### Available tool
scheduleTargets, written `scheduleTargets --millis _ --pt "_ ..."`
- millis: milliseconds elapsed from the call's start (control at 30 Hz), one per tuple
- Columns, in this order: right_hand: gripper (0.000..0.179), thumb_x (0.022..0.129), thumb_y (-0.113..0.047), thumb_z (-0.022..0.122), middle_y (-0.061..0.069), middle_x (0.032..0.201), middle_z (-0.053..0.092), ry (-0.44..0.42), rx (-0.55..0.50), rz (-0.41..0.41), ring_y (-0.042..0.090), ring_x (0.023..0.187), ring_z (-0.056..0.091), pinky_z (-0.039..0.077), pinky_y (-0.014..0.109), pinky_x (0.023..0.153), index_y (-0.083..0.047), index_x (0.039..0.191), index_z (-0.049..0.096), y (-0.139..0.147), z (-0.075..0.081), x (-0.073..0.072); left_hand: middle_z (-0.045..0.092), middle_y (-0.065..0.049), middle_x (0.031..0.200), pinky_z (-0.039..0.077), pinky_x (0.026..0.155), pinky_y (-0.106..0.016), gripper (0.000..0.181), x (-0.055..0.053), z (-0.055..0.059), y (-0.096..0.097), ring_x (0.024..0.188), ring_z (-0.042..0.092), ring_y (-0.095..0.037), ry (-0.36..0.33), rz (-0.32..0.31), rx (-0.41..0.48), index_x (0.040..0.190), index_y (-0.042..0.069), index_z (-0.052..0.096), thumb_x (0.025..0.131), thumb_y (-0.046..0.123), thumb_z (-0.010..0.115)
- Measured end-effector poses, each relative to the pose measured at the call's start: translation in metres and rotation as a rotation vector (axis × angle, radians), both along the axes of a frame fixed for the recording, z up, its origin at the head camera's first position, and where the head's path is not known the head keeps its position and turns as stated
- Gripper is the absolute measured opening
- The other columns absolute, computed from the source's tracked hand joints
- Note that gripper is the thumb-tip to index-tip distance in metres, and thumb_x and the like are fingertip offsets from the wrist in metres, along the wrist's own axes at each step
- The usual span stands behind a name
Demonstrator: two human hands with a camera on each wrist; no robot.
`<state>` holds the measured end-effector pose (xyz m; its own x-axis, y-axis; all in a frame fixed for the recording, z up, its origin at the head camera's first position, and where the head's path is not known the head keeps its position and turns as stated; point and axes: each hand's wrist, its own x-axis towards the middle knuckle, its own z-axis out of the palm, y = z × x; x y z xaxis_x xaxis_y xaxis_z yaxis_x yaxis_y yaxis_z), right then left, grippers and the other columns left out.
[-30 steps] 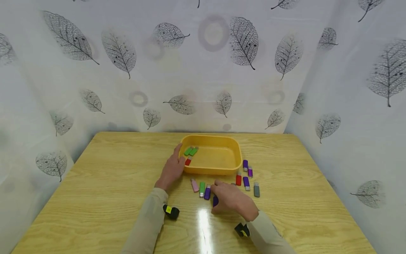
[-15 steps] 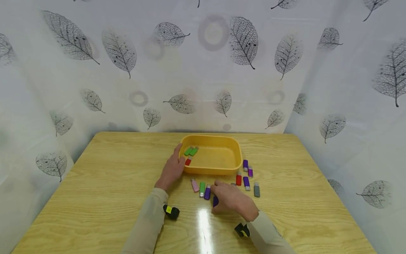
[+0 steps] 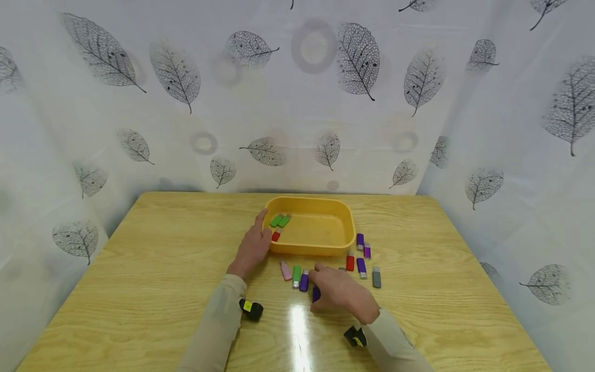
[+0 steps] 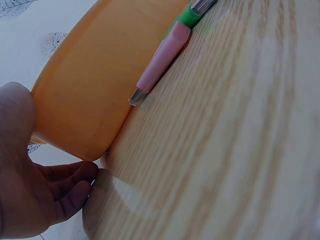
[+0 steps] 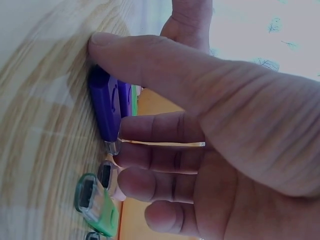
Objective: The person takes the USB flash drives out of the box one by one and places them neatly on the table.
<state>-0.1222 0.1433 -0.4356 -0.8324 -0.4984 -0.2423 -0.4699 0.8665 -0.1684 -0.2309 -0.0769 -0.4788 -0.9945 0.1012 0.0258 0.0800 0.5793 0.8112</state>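
Note:
My left hand holds the left end of a yellow plastic tray, thumb at its near corner and index finger along the side. In the left wrist view its other fingers curl loosely beside the tray's wall. Over a purple USB stick on the table, my right hand rests with thumb and fingers spread about it. Its thumb lies by the capless end and its fingertips near the metal plug; firm contact cannot be told. Left of that hand lie pink, green and purple USB sticks.
Inside the tray are two green sticks and a red stick. Right of the hand lie a red stick, a grey stick and several purple sticks. A leaf-printed curtain stands behind the wooden table.
Both hands, the tray and the USB sticks stay where they were. Only the head view shifts very slightly.

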Motion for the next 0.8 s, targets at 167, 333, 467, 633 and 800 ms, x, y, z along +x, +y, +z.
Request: scheduleTargets --millis 167,333,467,633,800 --pt "0.053 0.074 -0.039 0.086 -0.001 0.099 0.057 0.006 0.001 0.002 0.011 0.081 0.053 0.051 0.029 0.072 -0.012 0.115 0.065 -0.0002 0.0016 -0.0005 0.045 -0.02 0.147 0.033 0.113 -0.054 0.06 -0.002 -0.0001 -0.0008 0.116 0.051 -0.034 -0.004 -0.003 0.001 0.158 0.022 0.019 0.102 0.025 0.037" --pt "0.055 0.074 -0.041 0.085 -0.002 0.099 0.056 -0.011 0.01 0.0 0.01 0.081 0.052 0.051 0.028 0.072 -0.013 0.117 0.065 -0.0001 0.0039 -0.0012 0.044 -0.02 0.148 0.033 0.113 -0.054 0.06 -0.0023 0.0008 -0.0006 0.118 0.051 -0.034 -0.007 -0.004 0.0 0.159 0.021 0.018 0.102 0.024 0.037" --pt "0.057 0.075 -0.044 0.083 -0.003 0.098 0.055 -0.027 0.0 -0.006 0.01 0.08 0.051 0.049 0.027 0.07 -0.013 0.119 0.065 -0.0001 0.005 -0.0005 0.044 -0.021 0.148 0.033 0.113 -0.054 0.06 -0.001 0.0011 -0.0012 0.119 0.05 -0.034 -0.01 -0.004 0.002 0.159 0.022 0.018 0.102 0.024 0.037" --pt "0.054 0.077 -0.045 0.08 -0.005 0.097 0.054 -0.045 -0.04 -0.008 0.01 0.079 0.05 0.048 0.027 0.07 -0.013 0.118 0.065 0.0013 0.007 -0.0001 0.044 -0.022 0.148 0.034 0.113 -0.055 0.06 -0.0001 0.0014 -0.0017 0.12 0.051 -0.035 -0.003 -0.006 0.001 0.159 0.021 0.019 0.101 0.023 0.037" --pt "0.05 0.082 -0.044 0.077 -0.004 0.101 0.056 -0.042 -0.068 -0.02 0.008 0.078 0.051 0.049 0.024 0.069 -0.013 0.119 0.065 0.0027 0.0083 -0.0007 0.046 -0.023 0.145 0.035 0.112 -0.055 0.06 -0.0003 0.0021 -0.0013 0.117 0.051 -0.036 0.005 -0.007 0.001 0.158 0.02 0.02 0.101 0.023 0.038"
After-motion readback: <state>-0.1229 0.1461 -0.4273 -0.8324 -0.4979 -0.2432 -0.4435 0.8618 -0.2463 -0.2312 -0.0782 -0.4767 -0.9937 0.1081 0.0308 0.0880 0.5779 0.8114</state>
